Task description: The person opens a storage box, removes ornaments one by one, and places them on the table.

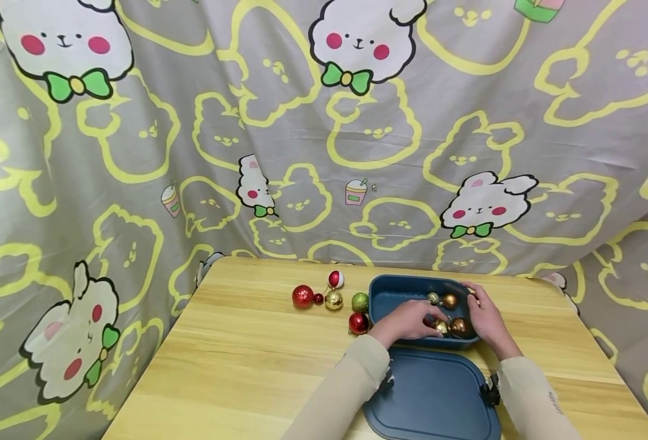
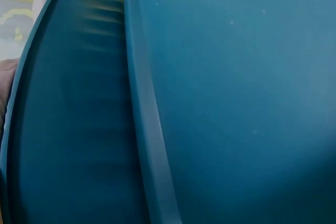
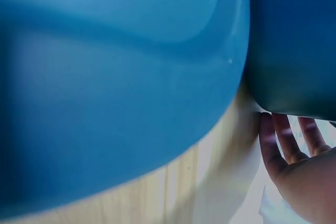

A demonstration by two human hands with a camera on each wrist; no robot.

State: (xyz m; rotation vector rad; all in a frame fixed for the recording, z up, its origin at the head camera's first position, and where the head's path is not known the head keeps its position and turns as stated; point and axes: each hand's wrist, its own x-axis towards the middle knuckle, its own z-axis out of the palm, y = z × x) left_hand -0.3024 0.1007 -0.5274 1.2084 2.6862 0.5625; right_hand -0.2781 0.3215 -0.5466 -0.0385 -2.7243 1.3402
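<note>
A dark blue box (image 1: 398, 287) stands toward the back right of the table, with several Christmas baubles inside. My left hand (image 1: 412, 319) reaches over its near left side, fingers curled around a gold bauble (image 1: 441, 329); a bit of dark red shows beneath the fingers. Beside that lies a brown bauble (image 1: 460, 327). Farther back in the box are a copper bauble (image 1: 450, 300) and a small pale gold bauble (image 1: 433, 297). At the right end, my right hand (image 1: 489, 318) grips the wall; in the right wrist view its fingers (image 3: 286, 135) lie against the outer side.
A blue lid (image 1: 431, 391) lies flat in front of the box, under the forearms. Left of the box sit a green bauble (image 1: 359, 302), a red bauble (image 1: 359, 323), a gold bauble (image 1: 334, 299), a glittery red bauble (image 1: 303, 296) and a red-and-white bauble (image 1: 335, 279). Patterned curtain (image 1: 296, 134) hangs behind.
</note>
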